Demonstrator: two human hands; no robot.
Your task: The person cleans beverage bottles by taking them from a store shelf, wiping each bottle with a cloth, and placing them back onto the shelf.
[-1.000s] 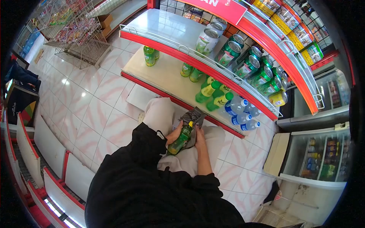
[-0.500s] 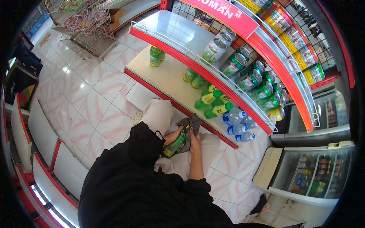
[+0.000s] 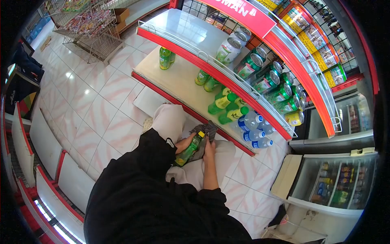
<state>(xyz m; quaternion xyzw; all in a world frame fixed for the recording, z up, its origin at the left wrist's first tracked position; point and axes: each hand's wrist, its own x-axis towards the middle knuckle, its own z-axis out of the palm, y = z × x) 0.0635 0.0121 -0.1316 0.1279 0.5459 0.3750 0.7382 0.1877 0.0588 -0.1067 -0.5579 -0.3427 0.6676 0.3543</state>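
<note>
A green plastic bottle with a yellow cap lies tilted across my lap, cap end toward the shelf. My left hand is closed around its side, partly hidden by the bottle and the black sleeve. A grey cloth is bunched beside the bottle's neck and runs down behind it. My right hand grips the cloth on the bottle's right side, close to the neck. The yellow cap shows uncovered.
Before me, the lower shelf holds green bottles and water bottles. Drink cans stand on the shelf above. Glass-door fridges are at right, a wire basket rack at far left, white shelves behind left.
The cloth has come off the bottle's cap and neck, which it covered before. My right hand stays beside the neck with the cloth, and my left hand still holds the bottle.
</note>
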